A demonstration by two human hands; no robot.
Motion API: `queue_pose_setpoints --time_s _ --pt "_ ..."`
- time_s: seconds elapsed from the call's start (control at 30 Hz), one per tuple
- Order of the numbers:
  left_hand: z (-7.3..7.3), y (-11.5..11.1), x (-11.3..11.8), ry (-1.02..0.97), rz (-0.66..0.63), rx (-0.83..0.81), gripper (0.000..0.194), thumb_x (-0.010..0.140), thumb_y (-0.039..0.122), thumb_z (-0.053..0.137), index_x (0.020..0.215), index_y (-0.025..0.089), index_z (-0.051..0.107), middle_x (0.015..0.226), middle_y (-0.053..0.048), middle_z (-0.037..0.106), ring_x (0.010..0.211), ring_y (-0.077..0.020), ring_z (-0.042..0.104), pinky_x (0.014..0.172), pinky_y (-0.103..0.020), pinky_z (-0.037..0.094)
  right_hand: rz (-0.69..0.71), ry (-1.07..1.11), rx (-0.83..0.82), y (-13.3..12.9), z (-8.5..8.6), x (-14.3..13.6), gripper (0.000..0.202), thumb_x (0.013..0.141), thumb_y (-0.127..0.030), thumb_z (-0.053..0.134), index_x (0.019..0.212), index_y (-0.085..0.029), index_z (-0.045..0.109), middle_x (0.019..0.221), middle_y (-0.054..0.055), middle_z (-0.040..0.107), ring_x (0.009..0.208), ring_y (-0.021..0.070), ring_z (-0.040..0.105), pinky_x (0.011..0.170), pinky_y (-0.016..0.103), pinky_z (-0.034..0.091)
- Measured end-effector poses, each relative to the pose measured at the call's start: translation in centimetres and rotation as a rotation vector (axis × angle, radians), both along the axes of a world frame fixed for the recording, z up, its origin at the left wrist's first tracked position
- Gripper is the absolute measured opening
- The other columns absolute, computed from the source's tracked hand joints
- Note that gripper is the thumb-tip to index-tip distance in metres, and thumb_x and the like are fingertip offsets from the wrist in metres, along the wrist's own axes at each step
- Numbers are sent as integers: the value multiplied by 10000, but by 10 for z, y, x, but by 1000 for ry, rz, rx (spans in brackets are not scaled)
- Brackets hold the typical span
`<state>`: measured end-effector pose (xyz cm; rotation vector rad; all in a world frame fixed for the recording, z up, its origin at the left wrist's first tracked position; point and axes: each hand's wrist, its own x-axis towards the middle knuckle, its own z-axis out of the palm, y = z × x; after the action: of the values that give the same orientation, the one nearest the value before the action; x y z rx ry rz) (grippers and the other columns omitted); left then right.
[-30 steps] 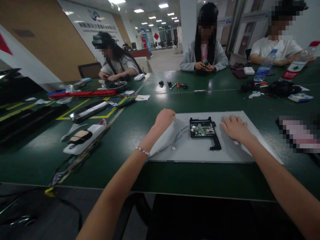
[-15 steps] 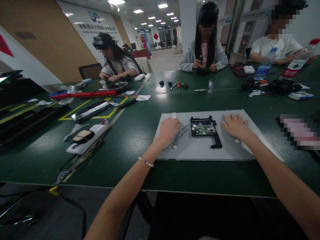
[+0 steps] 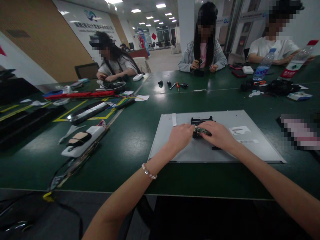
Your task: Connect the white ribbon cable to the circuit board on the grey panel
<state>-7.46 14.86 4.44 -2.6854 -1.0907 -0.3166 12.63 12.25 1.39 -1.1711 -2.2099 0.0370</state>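
Note:
A flat grey-white panel (image 3: 162, 143) lies on the green table, and a black plastic bracket (image 3: 202, 119) with a small green circuit board (image 3: 198, 130) rests on it. My left hand (image 3: 181, 136) is closed at the board's left edge, its fingertips together beside a pale connector; what they pinch is hidden. Over the board's right part my right hand (image 3: 218, 134) bends its fingers, thumb below and fingers above, gripping the board. Both hands cover most of the bracket. The grey cable is out of sight behind my left hand.
Beyond the panel lie a red screwdriver (image 3: 178, 86) and a wrench (image 3: 172, 86). A white device (image 3: 85, 141) with cables is at left, a phone (image 3: 300, 131) at right. Two bottles (image 3: 263, 65) stand far right. Several people sit across the table.
Both hands have come inward from the panel's sides to the circuit board. My right hand has moved left onto the board, uncovering labels on the panel; my left has moved right.

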Motion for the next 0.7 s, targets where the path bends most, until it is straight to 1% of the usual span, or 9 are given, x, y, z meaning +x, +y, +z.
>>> queue_pose_setpoints --time_s 0.1,0.2,0.37,0.57,0.7 --pt "-3 -4 2 21 -57 36 187 958 143 452 962 144 639 819 -63 687 772 -191 643 611 -288 428 7 -38 -4 -4 -1 -6 193 913 -201 557 1079 -178 652 1075 109 700 1014 269 651 892 436 537" --pt "-5 -4 2 27 -97 75 171 965 146 449 968 138 620 771 -64 673 750 -193 633 604 -297 414 0 -18 11 -6 -2 -9 197 916 -182 546 1095 -170 628 1091 117 689 1008 266 651 862 423 541" --pt "-7 -5 2 32 -104 120 172 982 160 438 1038 136 598 753 -59 665 702 -184 616 594 -299 399 -58 42 15 -5 -4 -9 194 912 -173 541 1090 -177 617 1089 117 690 971 265 666 800 403 550" --pt "-9 -5 2 34 -125 81 236 1009 184 371 1040 143 601 774 -80 674 755 -189 632 639 -309 424 -60 24 -28 -2 -7 -5 228 936 -197 512 1118 -208 648 1096 98 721 969 260 684 843 414 546" --pt "-10 -5 2 15 -125 43 231 1012 204 378 1035 148 601 808 -80 683 775 -182 635 658 -301 431 -32 -2 -31 -1 -4 -2 215 932 -188 512 1067 -223 676 1069 78 719 973 243 675 843 392 544"
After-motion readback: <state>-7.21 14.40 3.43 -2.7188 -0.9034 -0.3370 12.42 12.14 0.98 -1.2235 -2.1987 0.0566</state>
